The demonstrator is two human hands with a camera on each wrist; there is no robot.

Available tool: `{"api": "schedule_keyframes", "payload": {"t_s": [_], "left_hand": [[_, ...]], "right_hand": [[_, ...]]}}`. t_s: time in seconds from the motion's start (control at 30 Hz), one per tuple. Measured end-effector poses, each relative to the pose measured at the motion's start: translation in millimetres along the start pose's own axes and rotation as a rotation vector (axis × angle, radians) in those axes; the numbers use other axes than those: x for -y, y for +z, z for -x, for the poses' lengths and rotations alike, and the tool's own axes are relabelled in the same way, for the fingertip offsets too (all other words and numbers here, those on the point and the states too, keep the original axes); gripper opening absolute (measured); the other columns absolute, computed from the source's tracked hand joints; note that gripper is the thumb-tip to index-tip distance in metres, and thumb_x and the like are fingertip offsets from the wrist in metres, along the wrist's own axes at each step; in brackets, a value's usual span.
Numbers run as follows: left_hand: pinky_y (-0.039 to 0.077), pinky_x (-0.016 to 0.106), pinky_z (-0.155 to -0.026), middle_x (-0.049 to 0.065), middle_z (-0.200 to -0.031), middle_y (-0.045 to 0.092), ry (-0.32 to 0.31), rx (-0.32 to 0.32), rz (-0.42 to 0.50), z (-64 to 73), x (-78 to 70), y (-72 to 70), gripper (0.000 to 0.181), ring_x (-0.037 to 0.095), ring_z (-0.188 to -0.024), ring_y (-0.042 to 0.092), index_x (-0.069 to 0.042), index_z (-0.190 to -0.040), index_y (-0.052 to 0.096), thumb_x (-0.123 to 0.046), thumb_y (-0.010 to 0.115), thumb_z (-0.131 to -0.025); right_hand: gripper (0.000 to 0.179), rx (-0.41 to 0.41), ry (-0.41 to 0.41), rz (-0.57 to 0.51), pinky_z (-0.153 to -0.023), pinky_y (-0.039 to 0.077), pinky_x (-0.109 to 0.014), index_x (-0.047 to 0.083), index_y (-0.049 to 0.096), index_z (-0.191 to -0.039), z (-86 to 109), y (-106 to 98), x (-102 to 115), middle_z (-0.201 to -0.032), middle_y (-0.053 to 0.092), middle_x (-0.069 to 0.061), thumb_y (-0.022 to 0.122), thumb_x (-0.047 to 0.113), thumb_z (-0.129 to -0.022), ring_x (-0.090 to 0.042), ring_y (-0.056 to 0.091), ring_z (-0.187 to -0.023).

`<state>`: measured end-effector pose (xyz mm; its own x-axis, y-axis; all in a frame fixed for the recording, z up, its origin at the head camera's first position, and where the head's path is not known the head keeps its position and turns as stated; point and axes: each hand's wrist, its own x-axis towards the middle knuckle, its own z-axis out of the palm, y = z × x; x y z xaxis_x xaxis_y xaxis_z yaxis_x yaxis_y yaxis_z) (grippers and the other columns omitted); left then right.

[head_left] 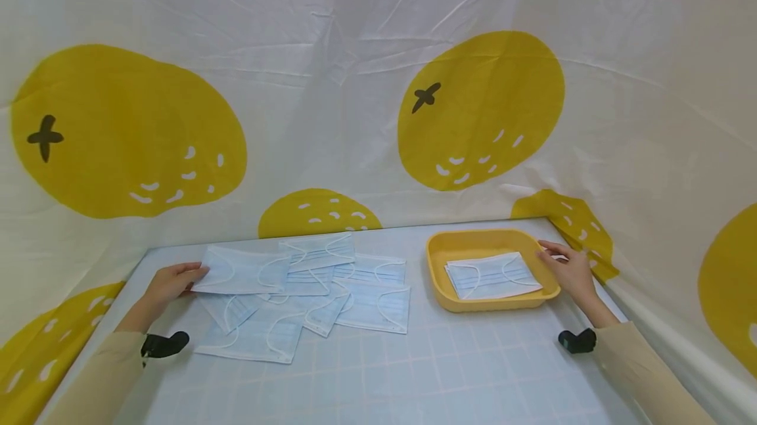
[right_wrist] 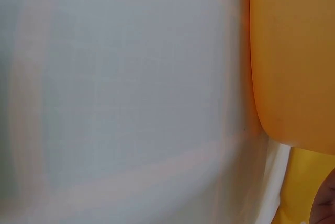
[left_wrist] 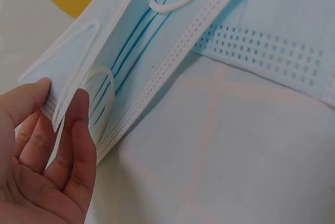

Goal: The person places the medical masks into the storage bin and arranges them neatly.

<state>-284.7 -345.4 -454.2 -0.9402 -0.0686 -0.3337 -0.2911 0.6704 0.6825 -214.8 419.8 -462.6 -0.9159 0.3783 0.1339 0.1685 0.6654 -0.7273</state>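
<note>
Fingers and thumb of my left hand [head_left: 169, 284] pinch the left end of a pale blue face mask [head_left: 241, 270], also seen close up in the left wrist view, where the hand [left_wrist: 47, 156] holds the mask's corner [left_wrist: 65, 72]. This mask lies over the left part of a loose spread of several masks [head_left: 372, 307] with white ear loops. At the right, my right hand [head_left: 570, 274] grips the right rim of a yellow tray [head_left: 434, 274]. Inside the tray rests a small stack of masks [head_left: 493, 276]. The right wrist view shows only a sliver of that hand [right_wrist: 324, 203].
A pale gridded cloth [head_left: 414, 379] covers the table. Behind and at both sides hangs a white curtain [head_left: 355, 116] printed with large yellow fruit. It meets the table's back edge, close behind the tray and the masks.
</note>
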Motion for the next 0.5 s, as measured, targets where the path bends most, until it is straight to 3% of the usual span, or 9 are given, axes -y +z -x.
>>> {"api": "schedule_keyframes", "payload": {"t_s": [0.17,0.37,0.5], "left_hand": [[0.056,0.028,-0.084,0.035,-0.146,0.029,-0.022,0.046,0.056,10.3,1.8,-0.6,0.083,0.034,-0.109,0.05,0.012,-0.144,0.027,-0.052,0.047,-0.096],[0.05,0.012,-0.072,0.032,-0.151,0.022,-0.062,0.077,0.179,20.4,3.2,3.2,0.083,0.02,-0.102,0.052,0.01,-0.146,0.021,-0.05,0.049,-0.096],[0.049,0.01,-0.07,0.031,-0.153,0.02,-0.088,0.068,0.252,24.7,5.6,5.9,0.082,0.007,-0.091,0.052,0.009,-0.148,0.019,-0.047,0.051,-0.096]], "right_hand": [[0.05,-0.009,-0.012,-0.003,-0.063,0.045,-0.004,0.005,0.059,-0.13,-0.6,0,-1,-0.11,0.06,-0.017,0.058,0.04,-0.094,0.0,0.05,-0.072],[0.049,-0.005,-0.023,-0.015,-0.062,0.046,-0.005,0.004,0.06,-0.129,0.7,-1,1,-0.107,0.06,-0.016,0.06,0.038,-0.094,0.001,0.049,-0.072],[0.049,-0.003,-0.018,-0.018,-0.061,0.046,-0.006,0.003,0.06,-0.129,1.5,-1,2,-0.106,0.06,-0.015,0.06,0.038,-0.094,0.0,0.049,-0.072]]}}
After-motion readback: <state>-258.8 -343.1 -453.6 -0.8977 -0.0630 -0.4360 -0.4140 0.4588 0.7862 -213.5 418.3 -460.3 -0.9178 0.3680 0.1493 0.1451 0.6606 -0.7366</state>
